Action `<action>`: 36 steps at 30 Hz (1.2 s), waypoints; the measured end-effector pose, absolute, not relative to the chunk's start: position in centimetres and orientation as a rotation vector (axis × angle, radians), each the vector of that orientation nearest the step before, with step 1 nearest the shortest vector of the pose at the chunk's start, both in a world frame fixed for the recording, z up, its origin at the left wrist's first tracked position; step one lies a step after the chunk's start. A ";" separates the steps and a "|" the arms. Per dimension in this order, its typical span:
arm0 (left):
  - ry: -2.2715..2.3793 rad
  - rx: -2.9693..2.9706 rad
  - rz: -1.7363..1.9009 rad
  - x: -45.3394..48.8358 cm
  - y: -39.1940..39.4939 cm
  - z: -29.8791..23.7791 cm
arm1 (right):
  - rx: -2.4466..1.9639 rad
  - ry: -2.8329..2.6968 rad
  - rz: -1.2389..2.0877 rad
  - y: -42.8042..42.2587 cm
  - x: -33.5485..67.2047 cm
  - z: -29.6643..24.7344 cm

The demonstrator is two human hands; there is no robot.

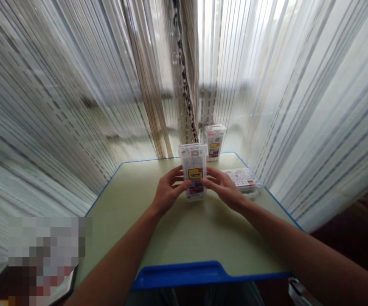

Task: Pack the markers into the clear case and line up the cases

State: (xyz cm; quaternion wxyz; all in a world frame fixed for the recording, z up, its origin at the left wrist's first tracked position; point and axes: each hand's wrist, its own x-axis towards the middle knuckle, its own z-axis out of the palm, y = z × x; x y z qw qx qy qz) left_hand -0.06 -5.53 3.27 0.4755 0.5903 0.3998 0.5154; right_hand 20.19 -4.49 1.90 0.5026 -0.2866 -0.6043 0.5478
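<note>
Upright in front of me is a clear plastic case (194,163) with a translucent lid and a yellow, blue and red label. My left hand (171,187) grips its left side, thumb on the front face. On the opposite side my right hand (222,187) holds it too, its thumb at the label's edge. What the case contains is too blurred to make out, and its base appears at or just above the tabletop. Behind it to the right stands a similar clear case (214,144). A flat clear case with a printed sheet (242,178) lies beyond my right hand.
The light green table (184,238) has a blue rim and a raised blue ledge (180,274) at its front edge. Striped sheer curtains (152,85) hang close behind and on both sides. A pixelated patch covers something at the lower left.
</note>
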 end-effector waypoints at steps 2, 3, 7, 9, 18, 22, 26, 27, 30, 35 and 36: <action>0.956 1.436 1.276 0.0 -5.7 3.4 | -0.678 -1.474 1.313 -4.5 20.2 2.0; 0.948 1.434 1.285 0.0 -5.7 3.5 | -0.670 -1.478 1.312 -4.5 20.2 2.1; 0.931 1.467 1.308 -0.1 -5.7 3.3 | -0.636 -1.483 1.317 -4.6 20.1 2.2; 0.943 1.518 1.317 -0.2 -5.6 3.1 | -0.627 -1.481 1.311 -4.6 20.0 2.2; 0.963 1.595 1.334 -0.4 -5.1 2.9 | -0.655 -1.469 1.263 -4.4 20.2 1.9; 0.954 1.581 1.325 -0.4 -5.0 2.8 | -0.656 -1.479 1.265 -4.4 20.2 1.8; 0.932 1.563 1.320 -0.4 -5.1 2.7 | -0.659 -1.472 1.264 -4.4 20.2 1.8; 0.927 1.558 1.320 -0.4 -5.1 2.7 | -0.662 -1.469 1.263 -4.5 20.2 1.8; 0.923 1.539 1.328 -0.4 -5.2 2.8 | -0.671 -1.466 1.254 -4.5 20.1 2.0; 0.966 1.520 1.339 -0.2 -5.4 3.2 | -0.687 -1.475 1.249 -4.5 20.1 2.1; 0.979 1.512 1.340 -0.2 -5.4 3.2 | -0.689 -1.476 1.251 -4.4 20.2 2.1</action>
